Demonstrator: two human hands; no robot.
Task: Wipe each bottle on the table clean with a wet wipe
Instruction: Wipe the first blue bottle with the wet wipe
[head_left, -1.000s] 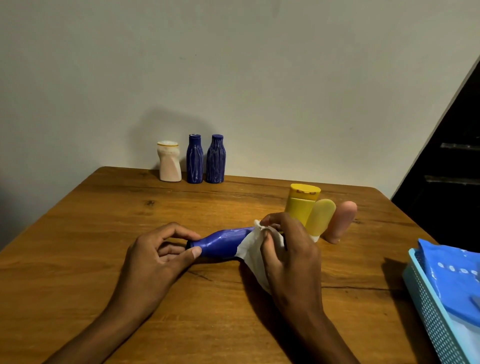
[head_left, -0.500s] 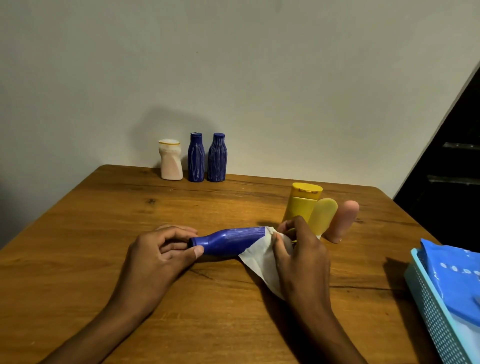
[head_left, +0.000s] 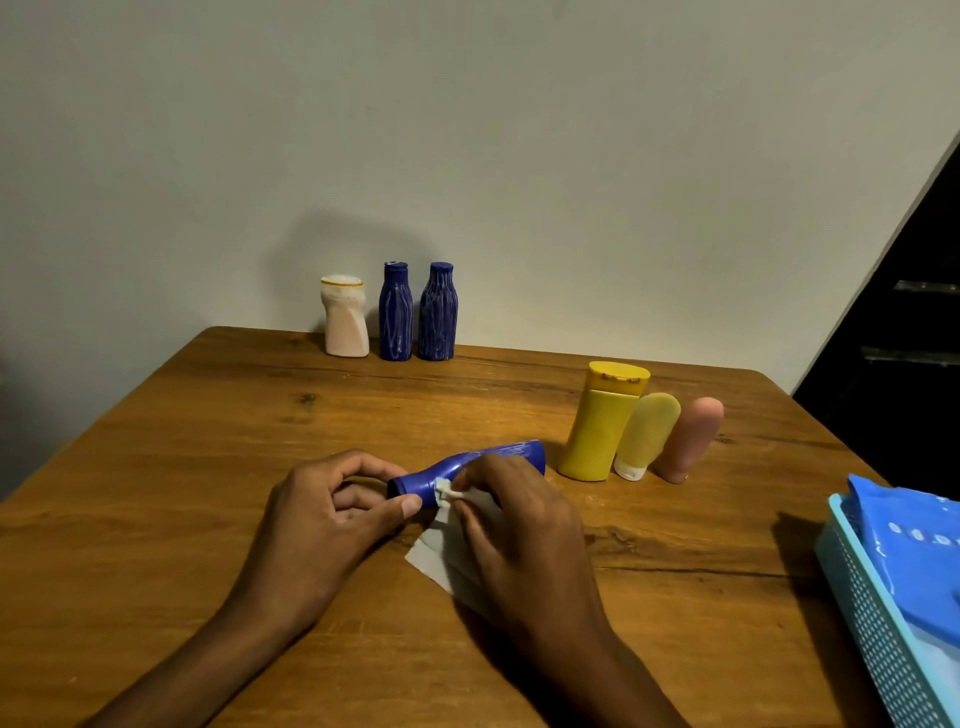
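Observation:
A blue bottle (head_left: 511, 453) lies on its side on the wooden table (head_left: 208, 467), cap end pointing left. My left hand (head_left: 322, 514) pinches its cap end between thumb and fingers. My right hand (head_left: 514, 525) holds a white wet wipe (head_left: 434, 558) wrapped over the bottle's neck and middle, covering much of the body. At the far edge stand a white bottle (head_left: 344, 317) and two streaked dark blue bottles (head_left: 396, 312) (head_left: 438, 312). To the right stand a yellow bottle (head_left: 602, 421), a pale yellow tube (head_left: 647, 431) and a pink tube (head_left: 693, 436).
A light blue mesh basket (head_left: 878, 623) sits at the table's right edge with a blue wipe pack (head_left: 919, 540) in it. A plain wall rises right behind the far bottles. A dark opening lies beyond the table's right corner.
My right hand has slid the wipe left along the blue bottle, from its base end toward the neck by my left thumb. The bottle's base is now uncovered.

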